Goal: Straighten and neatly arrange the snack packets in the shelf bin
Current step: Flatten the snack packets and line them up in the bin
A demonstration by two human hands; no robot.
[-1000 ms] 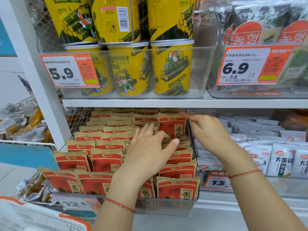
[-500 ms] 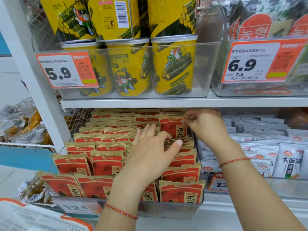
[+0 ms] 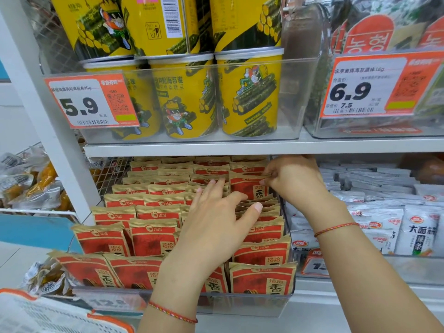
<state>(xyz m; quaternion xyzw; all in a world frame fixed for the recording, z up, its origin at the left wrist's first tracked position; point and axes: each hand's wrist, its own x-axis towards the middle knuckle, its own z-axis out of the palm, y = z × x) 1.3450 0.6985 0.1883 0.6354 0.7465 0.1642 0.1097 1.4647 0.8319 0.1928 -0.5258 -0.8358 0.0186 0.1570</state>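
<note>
Right hand (image 3: pixel 292 180) is pinching the top edge of a far-right red snack packet (image 3: pixel 247 187) in the clear shelf bin (image 3: pixel 240 302); left hand (image 3: pixel 211 222) is resting flat, fingers relaxed, across the middle rows. Packets are likely light, crinkly, pliable; top seams are offering the best hold.

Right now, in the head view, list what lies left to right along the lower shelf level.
Clear bags of yellow-brown snacks → wire mesh divider → red snack packets in the clear bin → left hand → right hand → white snack packets.
</note>
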